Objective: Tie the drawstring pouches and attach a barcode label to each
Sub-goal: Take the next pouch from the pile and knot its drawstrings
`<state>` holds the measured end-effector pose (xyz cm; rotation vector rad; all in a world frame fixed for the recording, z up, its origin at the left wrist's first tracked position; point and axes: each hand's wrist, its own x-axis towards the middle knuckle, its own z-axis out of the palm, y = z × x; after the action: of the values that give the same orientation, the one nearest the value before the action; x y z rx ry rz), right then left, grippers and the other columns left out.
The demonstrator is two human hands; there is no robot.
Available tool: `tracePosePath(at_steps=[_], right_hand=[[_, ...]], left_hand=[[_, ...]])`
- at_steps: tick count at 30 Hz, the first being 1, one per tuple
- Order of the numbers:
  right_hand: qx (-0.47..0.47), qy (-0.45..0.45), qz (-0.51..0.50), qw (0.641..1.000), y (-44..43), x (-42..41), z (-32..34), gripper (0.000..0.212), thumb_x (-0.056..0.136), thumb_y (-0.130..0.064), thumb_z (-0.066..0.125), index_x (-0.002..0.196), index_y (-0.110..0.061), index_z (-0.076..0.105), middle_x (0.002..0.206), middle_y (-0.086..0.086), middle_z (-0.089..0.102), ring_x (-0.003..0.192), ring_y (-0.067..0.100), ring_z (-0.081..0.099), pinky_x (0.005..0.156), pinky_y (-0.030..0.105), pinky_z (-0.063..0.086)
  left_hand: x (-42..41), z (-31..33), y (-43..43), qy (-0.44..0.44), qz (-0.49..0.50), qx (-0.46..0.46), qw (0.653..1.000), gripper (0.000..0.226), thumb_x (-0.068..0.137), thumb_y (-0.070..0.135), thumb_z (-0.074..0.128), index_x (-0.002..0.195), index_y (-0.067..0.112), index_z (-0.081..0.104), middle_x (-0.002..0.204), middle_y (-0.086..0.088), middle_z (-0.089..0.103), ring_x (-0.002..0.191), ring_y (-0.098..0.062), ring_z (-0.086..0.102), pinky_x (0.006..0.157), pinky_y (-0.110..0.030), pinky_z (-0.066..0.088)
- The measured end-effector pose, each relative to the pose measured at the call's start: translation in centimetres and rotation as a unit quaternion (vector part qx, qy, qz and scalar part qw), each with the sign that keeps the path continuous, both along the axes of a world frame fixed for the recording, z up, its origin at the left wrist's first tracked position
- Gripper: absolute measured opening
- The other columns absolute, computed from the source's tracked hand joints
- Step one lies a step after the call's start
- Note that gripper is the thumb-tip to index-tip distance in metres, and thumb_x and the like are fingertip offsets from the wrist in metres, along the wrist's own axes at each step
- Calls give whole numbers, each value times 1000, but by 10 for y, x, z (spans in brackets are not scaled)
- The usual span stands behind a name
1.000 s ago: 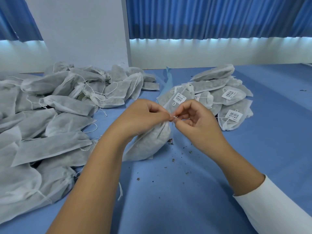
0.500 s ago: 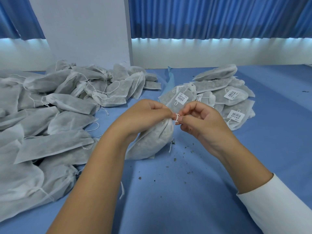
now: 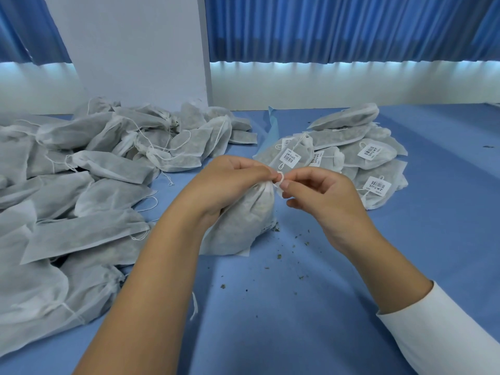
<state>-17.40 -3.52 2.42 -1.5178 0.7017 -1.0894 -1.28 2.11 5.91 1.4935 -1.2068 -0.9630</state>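
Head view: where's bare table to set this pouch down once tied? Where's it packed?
Free: blue table cover right of the labelled pile; also the near strip between the forearms, this side of the pouch, dotted with crumbs. Crowded: the unlabelled pile fills the left; left hand gripping the pouch and right hand pinching its drawstring block the centre.

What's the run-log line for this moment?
step: tying | left hand: grips pouch neck | right hand: pinches drawstring loop | labelling: pending

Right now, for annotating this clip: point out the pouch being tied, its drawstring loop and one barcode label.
pouch being tied (image 3: 249,217): head view, bulging body.
drawstring loop (image 3: 280,177): head view, loop between fingertips.
barcode label (image 3: 377,186): head view, printed face.
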Motion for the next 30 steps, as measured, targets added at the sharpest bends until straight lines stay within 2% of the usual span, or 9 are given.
tracePosePath(at_steps=[7,11,15,19,22,24,26,28,30], right_hand=[[-42,-21,-25,999,3,1,-1,14,84,-11,74,77,-23,79,78,-2,75,73,11,69,67,20,55],[-60,-15,-42,997,2,1,-3,10,85,-10,74,81,-18,78,75,-1,74,70,9,69,65,20,55],[-23,-33,-35,999,-2,1,-4,14,86,-9,72,79,-19,78,71,1,72,70,10,68,66,21,56],[-9,-52,-29,998,-3,1,-3,13,87,-8,71,79,-17,77,73,3,72,71,11,68,68,22,57],[-18,-57,-19,998,-2,3,-3,16,88,-5,68,79,-16,77,77,3,75,72,12,70,68,22,56],[-25,-60,-20,998,-1,3,-3,13,88,-4,68,82,-13,75,77,3,75,71,12,71,67,20,56],[-31,-61,-28,997,-2,2,-3,13,88,-4,68,82,-13,75,74,1,75,67,10,70,65,18,54],[-41,-57,-35,997,-2,2,-2,14,88,-5,68,81,-16,75,72,0,74,65,8,68,64,16,52],[-51,-53,-36,997,-2,0,-2,15,88,-6,68,80,-18,74,70,-2,73,64,8,67,63,16,52]], left_hand=[[0,-1,0,-2,25,-7,1000,9,79,30,77,83,24,82,91,7,78,97,-5,70,86,-22,49],[0,-1,-2,-23,15,-10,1000,6,84,28,76,83,26,81,92,12,77,100,-2,68,94,-23,48],[-2,-2,-2,-37,4,-4,999,15,85,35,75,91,22,79,96,9,76,102,-7,68,92,-24,49],[-7,-2,-4,-18,2,29,999,26,92,40,65,95,17,77,90,5,75,84,-10,65,75,-24,47],[-11,-1,-4,9,-25,36,999,22,96,24,57,89,13,75,85,-1,72,70,-10,59,64,-24,42],[-10,-2,-4,11,-50,32,998,21,94,11,56,90,15,76,89,-3,75,75,-10,63,67,-19,46],[-8,-3,-4,-8,-70,29,997,18,91,8,61,98,15,77,99,-4,77,90,-11,70,82,-20,53],[-6,-4,-3,-38,-81,26,996,16,88,14,68,101,18,76,100,-1,77,101,-10,70,94,-25,52],[-5,-5,-3,-47,-81,24,995,13,86,21,72,98,18,76,97,2,78,100,-6,70,94,-25,52]])
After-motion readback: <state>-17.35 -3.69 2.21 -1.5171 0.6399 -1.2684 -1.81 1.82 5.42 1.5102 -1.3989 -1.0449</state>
